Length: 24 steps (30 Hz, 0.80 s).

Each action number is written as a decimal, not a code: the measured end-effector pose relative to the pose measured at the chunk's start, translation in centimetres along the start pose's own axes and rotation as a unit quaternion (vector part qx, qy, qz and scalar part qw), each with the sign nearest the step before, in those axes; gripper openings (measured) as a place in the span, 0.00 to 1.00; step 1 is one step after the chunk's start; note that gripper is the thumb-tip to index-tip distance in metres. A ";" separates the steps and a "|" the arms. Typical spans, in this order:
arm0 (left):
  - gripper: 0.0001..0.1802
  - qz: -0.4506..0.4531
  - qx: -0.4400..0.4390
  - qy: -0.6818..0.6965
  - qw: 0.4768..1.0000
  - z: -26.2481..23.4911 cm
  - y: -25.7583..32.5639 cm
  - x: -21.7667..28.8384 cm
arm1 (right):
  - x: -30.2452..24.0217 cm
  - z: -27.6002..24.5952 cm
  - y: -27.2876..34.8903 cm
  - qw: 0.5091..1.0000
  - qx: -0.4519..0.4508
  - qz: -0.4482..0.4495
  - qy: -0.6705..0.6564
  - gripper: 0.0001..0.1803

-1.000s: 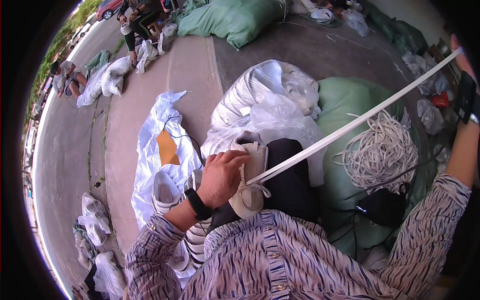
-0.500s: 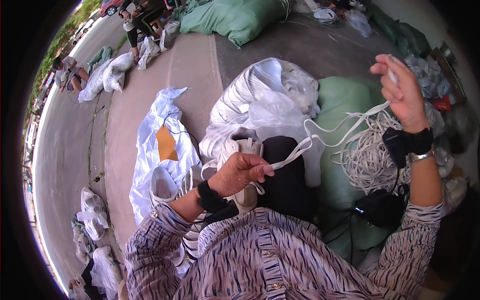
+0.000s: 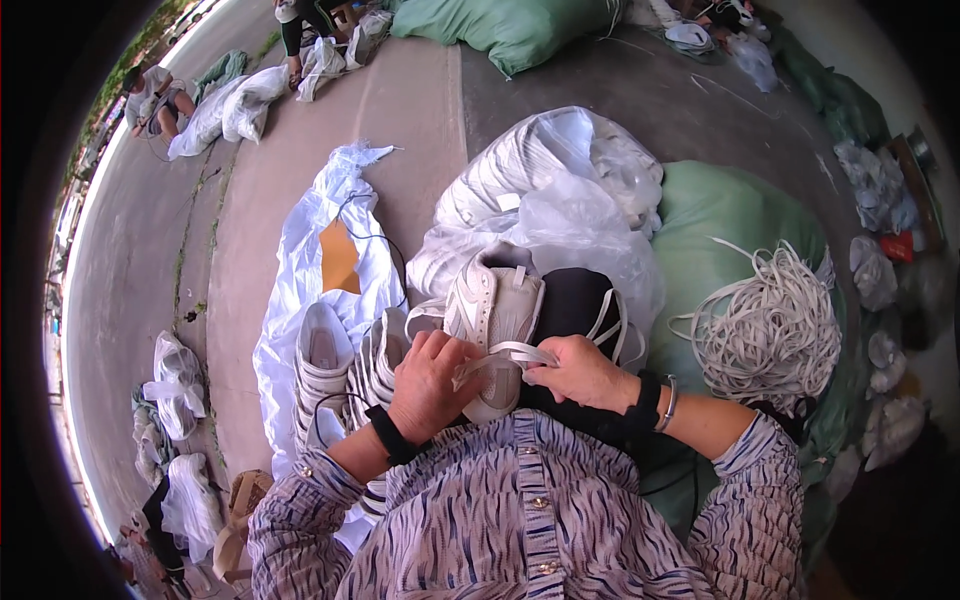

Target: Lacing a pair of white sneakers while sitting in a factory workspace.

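A light beige sneaker [image 3: 510,305] lies across my lap, its toe toward me. Over its front part, a flat whitish shoelace [image 3: 518,352] runs between my two hands. My left hand [image 3: 432,382] is closed at the sneaker's left side, pinching one part of the lace. From the right, my right hand [image 3: 585,380] grips the lace between thumb and fingers, close to the toe. A loop of the lace trails over my black-clad knee [image 3: 570,300]. On the green sack to my right rests a big tangled heap of similar laces [image 3: 765,330].
More striped pale shoes [image 3: 322,345] stand at my left on white sheeting [image 3: 300,235] with an orange-brown card [image 3: 340,258]. Ahead is a clear bag of shoes [image 3: 500,180]. A green sack [image 3: 720,200] bulges at right. Other people [image 3: 155,100] sit far left.
My right hand has come down from the upper right to the sneaker, bringing the lace with it. My left hand has shifted slightly left. The view has tilted a little.
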<state>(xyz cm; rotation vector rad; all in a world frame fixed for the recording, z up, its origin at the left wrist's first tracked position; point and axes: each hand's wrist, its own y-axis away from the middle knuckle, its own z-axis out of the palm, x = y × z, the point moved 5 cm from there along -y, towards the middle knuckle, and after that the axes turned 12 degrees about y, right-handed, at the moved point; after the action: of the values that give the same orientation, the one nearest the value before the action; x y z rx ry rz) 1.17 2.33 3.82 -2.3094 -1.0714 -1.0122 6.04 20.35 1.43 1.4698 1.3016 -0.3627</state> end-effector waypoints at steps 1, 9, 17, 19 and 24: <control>0.14 0.007 0.009 -0.011 1.000 0.0 -0.1 0.3 | -0.2 0.2 0.0 0.998 0.023 -0.029 0.042 0.13; 0.10 0.113 0.003 -0.043 0.993 1.3 -0.7 1.0 | -0.7 -0.1 0.7 0.960 0.110 -0.105 0.236 0.08; 0.10 0.130 -0.043 -0.032 0.990 1.8 -1.5 2.3 | -1.1 -1.5 2.9 0.954 0.201 -0.146 0.169 0.06; 0.10 0.125 -0.044 -0.038 0.990 2.0 -1.9 2.7 | -2.0 -1.6 3.3 0.911 0.247 -0.217 0.249 0.06; 0.07 0.096 -0.054 -0.044 0.993 2.5 -2.5 2.5 | -1.4 -1.9 4.8 0.868 0.264 -0.213 0.362 0.08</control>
<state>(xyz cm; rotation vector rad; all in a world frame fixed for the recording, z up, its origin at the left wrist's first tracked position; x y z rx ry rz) 1.48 6.66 4.15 -2.5080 -0.8251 -0.9225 8.81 22.14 5.67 1.8548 2.2879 -0.5062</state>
